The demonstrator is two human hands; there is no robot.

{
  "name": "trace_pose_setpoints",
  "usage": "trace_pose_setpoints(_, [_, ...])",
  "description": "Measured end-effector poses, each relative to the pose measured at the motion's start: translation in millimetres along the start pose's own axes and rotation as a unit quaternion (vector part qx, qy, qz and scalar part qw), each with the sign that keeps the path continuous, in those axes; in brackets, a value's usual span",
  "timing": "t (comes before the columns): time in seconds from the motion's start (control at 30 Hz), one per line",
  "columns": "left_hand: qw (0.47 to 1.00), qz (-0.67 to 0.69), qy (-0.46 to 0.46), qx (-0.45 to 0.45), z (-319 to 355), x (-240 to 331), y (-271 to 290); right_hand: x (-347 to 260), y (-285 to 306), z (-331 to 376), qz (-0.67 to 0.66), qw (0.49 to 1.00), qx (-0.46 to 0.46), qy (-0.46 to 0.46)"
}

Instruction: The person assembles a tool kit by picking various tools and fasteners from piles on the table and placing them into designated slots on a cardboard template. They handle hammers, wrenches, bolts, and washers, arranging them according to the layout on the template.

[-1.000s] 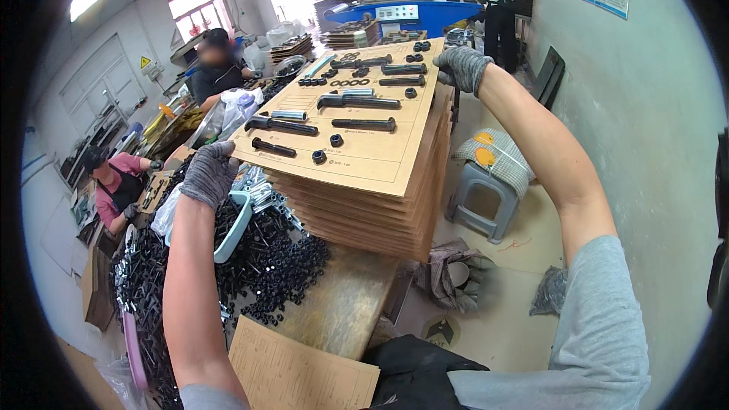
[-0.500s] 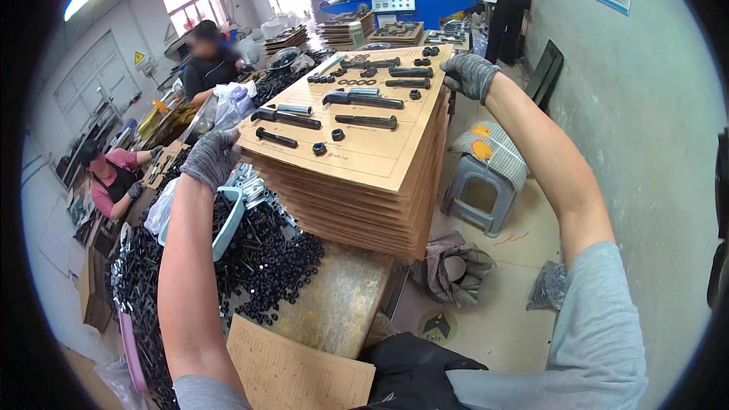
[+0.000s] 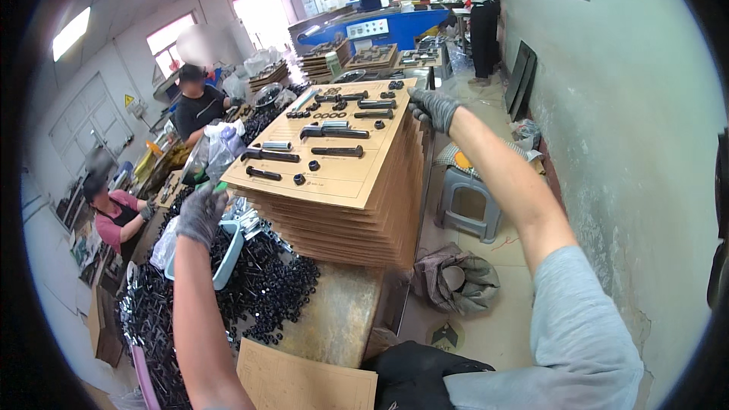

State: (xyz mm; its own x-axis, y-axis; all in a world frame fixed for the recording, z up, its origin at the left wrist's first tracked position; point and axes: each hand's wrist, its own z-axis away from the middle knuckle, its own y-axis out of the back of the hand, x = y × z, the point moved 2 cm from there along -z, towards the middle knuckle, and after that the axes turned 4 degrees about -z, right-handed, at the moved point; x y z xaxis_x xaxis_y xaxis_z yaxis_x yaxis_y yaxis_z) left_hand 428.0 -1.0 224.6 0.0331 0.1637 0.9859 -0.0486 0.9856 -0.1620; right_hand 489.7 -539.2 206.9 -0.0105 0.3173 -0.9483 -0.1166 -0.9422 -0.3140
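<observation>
A cardboard sheet (image 3: 319,175) lies on top of a tall cardboard stack (image 3: 357,235). On it, black bolts (image 3: 334,133), nuts (image 3: 314,165), washers (image 3: 330,115) and silver sleeves (image 3: 276,146) sit in rows. My left hand (image 3: 202,215), in a grey knitted glove, is just off the sheet's near left corner, holding nothing, fingers loosely apart. At the far right corner, my right hand (image 3: 434,108), gloved likewise, has its fingertips by the edge, loosely bent and not gripping; whether they touch it is hard to tell.
Left of the stack, loose black fasteners (image 3: 266,288) surround a light blue basket (image 3: 228,258). A printed cardboard sheet (image 3: 304,380) lies nearest me. A grey stool (image 3: 467,201) and an open sack (image 3: 456,281) stand right. Two people (image 3: 199,106) work at left; another stands far back.
The top sheet has come down flat onto the stack. My left hand has let go of its corner and moved slightly down; my right hand's grip has loosened. The view has shifted.
</observation>
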Motion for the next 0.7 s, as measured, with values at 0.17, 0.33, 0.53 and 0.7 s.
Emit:
trace_pose_setpoints(0.17, [0.973,-0.169,-0.156,-0.006,54.7,-102.5,30.7,83.3,-16.6,95.4,-0.096,0.99,0.044,0.093])
trace_pose_setpoints(0.33, [0.859,-0.474,-0.178,-0.07,191.9,-186.2,-92.8,284.3,40.4,237.9,0.0,0.989,0.103,-0.109])
trace_pose_setpoints(0.53, [0.649,-0.738,-0.126,-0.132,238.5,-280.1,-106.2,343.8,70.3,323.4,-0.082,0.959,0.074,-0.26])
trace_pose_setpoints(0.7, [0.663,-0.724,-0.162,-0.102,233.9,-286.2,-113.6,345.2,83.5,235.9,-0.176,0.958,0.067,-0.217])
